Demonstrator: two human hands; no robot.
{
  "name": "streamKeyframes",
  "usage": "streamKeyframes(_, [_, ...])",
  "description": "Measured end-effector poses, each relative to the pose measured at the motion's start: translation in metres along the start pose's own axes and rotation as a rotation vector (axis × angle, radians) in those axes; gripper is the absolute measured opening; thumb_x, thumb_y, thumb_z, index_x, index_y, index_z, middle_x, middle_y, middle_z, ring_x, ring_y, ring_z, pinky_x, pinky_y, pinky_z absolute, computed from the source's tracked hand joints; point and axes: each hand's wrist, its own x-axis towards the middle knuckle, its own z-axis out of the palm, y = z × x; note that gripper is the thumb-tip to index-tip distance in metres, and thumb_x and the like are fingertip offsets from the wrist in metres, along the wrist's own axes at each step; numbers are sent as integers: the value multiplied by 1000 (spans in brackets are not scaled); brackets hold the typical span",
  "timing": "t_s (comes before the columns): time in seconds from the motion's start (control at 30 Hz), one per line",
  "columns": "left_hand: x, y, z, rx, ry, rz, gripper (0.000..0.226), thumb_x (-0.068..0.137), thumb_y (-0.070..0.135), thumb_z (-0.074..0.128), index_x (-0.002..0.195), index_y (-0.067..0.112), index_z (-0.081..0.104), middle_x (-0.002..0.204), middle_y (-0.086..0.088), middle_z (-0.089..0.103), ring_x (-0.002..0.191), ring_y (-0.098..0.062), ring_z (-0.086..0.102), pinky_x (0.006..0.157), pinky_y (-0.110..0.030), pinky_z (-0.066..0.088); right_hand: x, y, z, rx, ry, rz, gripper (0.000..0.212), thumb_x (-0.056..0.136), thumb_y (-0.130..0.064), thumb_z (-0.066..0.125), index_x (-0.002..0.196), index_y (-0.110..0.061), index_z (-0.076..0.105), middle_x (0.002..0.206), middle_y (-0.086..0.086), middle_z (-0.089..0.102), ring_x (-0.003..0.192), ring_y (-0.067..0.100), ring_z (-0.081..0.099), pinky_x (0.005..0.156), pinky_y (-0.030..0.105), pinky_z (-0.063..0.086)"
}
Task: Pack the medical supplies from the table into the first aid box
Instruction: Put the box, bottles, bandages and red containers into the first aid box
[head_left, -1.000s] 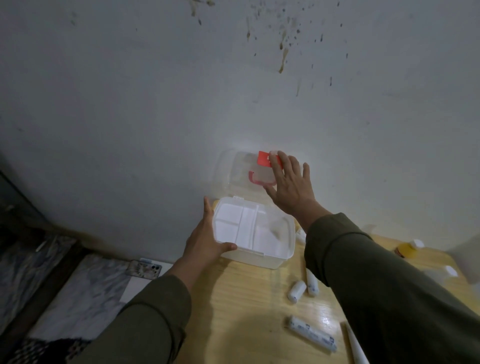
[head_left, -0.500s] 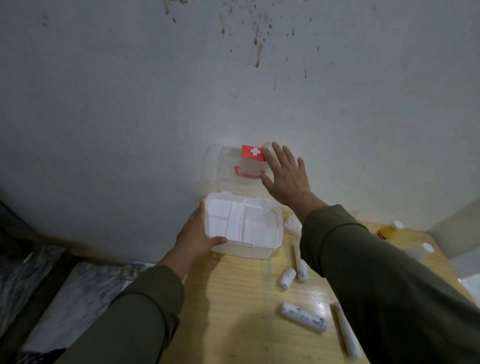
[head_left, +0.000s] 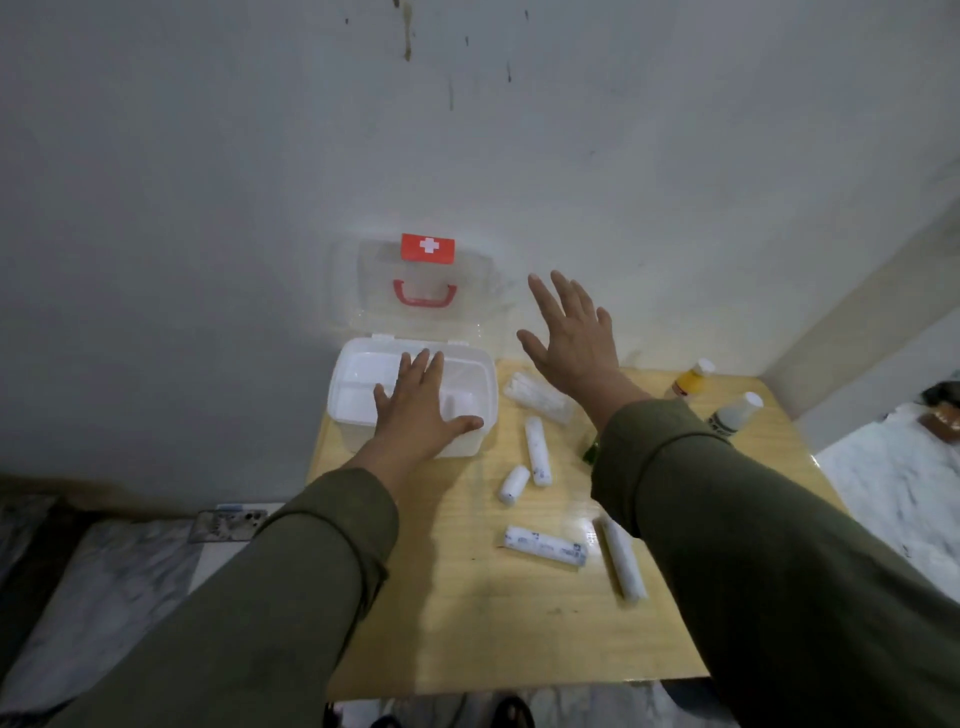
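White plastic first aid box (head_left: 358, 400): stands at the table's (head_left: 467, 623) far left corner, clear lid (head_left: 374, 291) upright against the wall, inner tray bare of supplies.
Left hand (head_left: 415, 410): flat on the tray, fingers straight, holding nothing.
Right hand (head_left: 571, 343): raised beside the lid, fingers spread, holding nothing.
Supplies, all on the table right of the box: four bandage rolls (head_left: 537, 451) (head_left: 514, 484) (head_left: 544, 546) (head_left: 623, 564), one clear packet (head_left: 537, 402), yellow bottle (head_left: 691, 379), white-capped bottle (head_left: 735, 413).
Step judged: box opened, packing not begun. Next move likely calls for the right hand to drop onto the nearest roll or packet and carry it left into a compartment.
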Motion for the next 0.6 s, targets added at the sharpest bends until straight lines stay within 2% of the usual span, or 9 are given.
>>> streamKeyframes(0.13, [5, 25, 22, 82, -67, 19, 98, 81, 65, 52, 151, 24, -4, 161, 3, -10, 148, -18, -13, 116, -57, 1, -25, 29, 11, 33, -48, 62, 66, 95, -47, 40, 150, -31, 5, 161, 2, 6, 147, 26, 9, 114, 52, 19])
streamKeyframes(0.27, [9, 35, 43, 174, -83, 31, 82, 86, 66, 40, 149, 38, -5, 161, 3, -9, 148, -21, -13, 112, -62, 0, -52, 63, 30, 68, -153, 114, 68, 95, -48, 41, 150, -33, 3, 161, 1, 5, 148, 25, 7, 115, 52, 18])
streamKeyframes(0.43, [12, 32, 58, 320, -61, 23, 69, 88, 68, 23, 146, 46, -6, 161, 2, -8, 148, -23, -13, 111, -66, 0, -75, 104, 50, 92, -264, 152, 73, 93, -48, 46, 150, -33, 3, 161, 2, 4, 148, 25, 6, 115, 54, 15])
streamKeyframes(0.6, [12, 35, 66, 385, -21, 4, 65, 88, 67, 21, 144, 49, -7, 161, 3, -6, 148, -23, -13, 111, -66, 0, -84, 136, 66, 143, -322, 175, 80, 87, -50, 55, 149, -34, 6, 161, 1, 5, 147, 28, 8, 113, 58, 20])
